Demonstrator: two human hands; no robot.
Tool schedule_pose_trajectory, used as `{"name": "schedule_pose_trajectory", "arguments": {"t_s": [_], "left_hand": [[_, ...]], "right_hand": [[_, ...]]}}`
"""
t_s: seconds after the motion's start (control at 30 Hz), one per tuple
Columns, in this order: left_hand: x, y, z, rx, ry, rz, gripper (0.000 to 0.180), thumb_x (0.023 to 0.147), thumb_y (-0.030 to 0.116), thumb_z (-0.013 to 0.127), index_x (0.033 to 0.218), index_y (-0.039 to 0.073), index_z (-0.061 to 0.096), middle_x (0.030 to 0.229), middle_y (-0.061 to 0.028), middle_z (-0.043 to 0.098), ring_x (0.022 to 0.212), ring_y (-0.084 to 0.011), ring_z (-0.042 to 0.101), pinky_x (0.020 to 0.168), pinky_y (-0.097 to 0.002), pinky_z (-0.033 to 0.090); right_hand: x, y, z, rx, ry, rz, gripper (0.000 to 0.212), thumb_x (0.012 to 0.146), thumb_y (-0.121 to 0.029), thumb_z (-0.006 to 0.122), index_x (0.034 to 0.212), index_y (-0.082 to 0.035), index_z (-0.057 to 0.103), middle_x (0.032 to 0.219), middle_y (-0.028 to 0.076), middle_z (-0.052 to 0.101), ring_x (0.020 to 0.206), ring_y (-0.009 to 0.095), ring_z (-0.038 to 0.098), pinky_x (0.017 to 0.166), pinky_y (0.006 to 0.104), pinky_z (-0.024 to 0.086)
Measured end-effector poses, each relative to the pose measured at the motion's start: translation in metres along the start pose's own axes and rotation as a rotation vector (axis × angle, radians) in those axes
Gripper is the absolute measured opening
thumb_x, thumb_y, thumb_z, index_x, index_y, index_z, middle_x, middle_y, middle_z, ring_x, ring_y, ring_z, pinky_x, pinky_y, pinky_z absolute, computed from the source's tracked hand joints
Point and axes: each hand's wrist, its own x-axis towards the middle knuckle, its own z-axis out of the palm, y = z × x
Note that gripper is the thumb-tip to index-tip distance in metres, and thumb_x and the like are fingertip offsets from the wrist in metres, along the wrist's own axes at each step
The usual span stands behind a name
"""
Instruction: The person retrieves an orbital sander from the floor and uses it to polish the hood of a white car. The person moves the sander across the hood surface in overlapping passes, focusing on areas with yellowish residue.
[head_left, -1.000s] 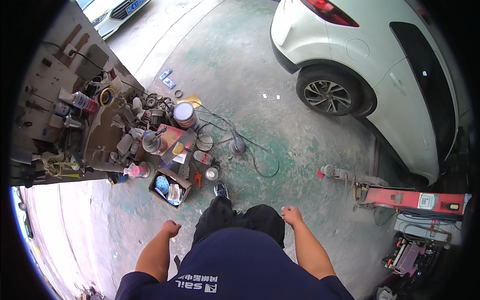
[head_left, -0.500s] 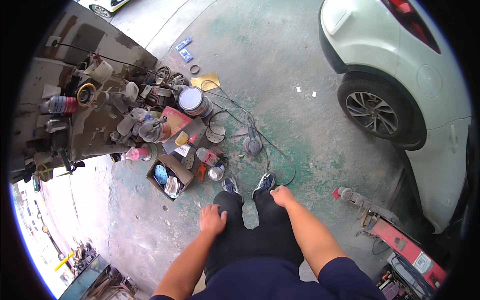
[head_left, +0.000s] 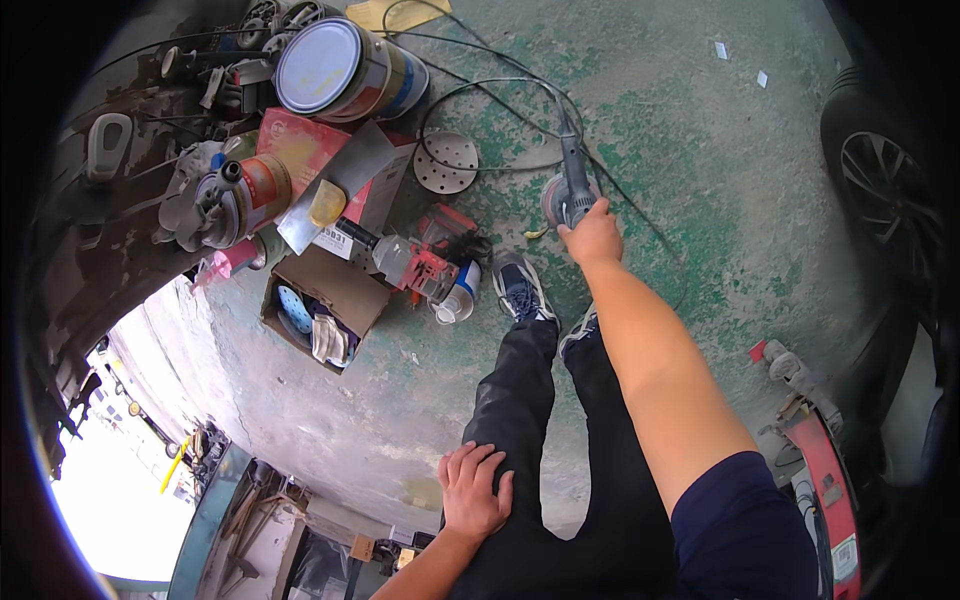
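My right arm stretches down to the floor, and my right hand (head_left: 592,237) is closed round the near end of a grey corded sander (head_left: 573,165). The hand covers part of the tool's head; its round pad shows at the left side. A black cord (head_left: 487,83) runs from the far end of the sander in loops over the floor. On my thigh rests my left hand (head_left: 477,492), fingers apart, holding nothing. Left of the sander lies a round sanding disc (head_left: 446,162) with holes.
Left of my shoes lie a red cordless power tool (head_left: 430,270), a clear bottle (head_left: 458,297) and a cardboard box (head_left: 335,287) of sanding discs. Beyond are a large paint can (head_left: 335,75) and a smaller can (head_left: 262,192). A car wheel (head_left: 885,180) stands at the right.
My right hand has left my knee, reached down to the floor and taken hold of the sander. The view has dropped closer to the floor; my left hand stays on my leg.
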Motion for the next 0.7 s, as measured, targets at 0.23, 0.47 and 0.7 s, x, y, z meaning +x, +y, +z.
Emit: {"name": "schedule_pose_trajectory", "arguments": {"t_s": [0.23,0.47,0.7], "left_hand": [[0.011,-0.002,-0.006,-0.048,0.016,0.069,0.04,0.088,0.031,0.078,0.122,0.012,0.07,0.131,-0.0082,0.063,0.134,-0.0327,0.051,0.117,-0.0542,0.033],[0.017,0.033,-0.048,-0.192,0.077,0.002,0.048,0.09,0.036,0.078,0.128,0.009,0.066,0.133,-0.0121,0.063,0.132,-0.0344,0.052,0.114,-0.0518,0.036],[-0.01,-0.002,-0.169,-0.318,0.398,-0.201,0.042,0.095,0.038,0.072,0.123,0.006,0.07,0.12,-0.0178,0.07,0.121,-0.0389,0.06,0.108,-0.0516,0.042]], "right_hand": [[-0.053,0.032,-0.06,0.067,0.017,-0.033,0.084,0.075,-0.044,0.089,0.13,0.006,0.05,0.125,0.031,0.068,0.118,0.046,0.067,0.1,0.0498,0.054],[-0.221,0.049,-0.242,0.112,-0.112,0.016,0.095,0.065,-0.049,0.089,0.133,0.011,0.058,0.129,0.033,0.067,0.124,0.044,0.065,0.106,0.0428,0.05],[-0.373,-0.162,-0.624,0.51,0.117,-0.616,0.053,0.068,-0.028,0.087,0.108,0.002,0.069,0.084,0.007,0.068,0.06,0.016,0.06,0.047,0.0344,0.046]]}}
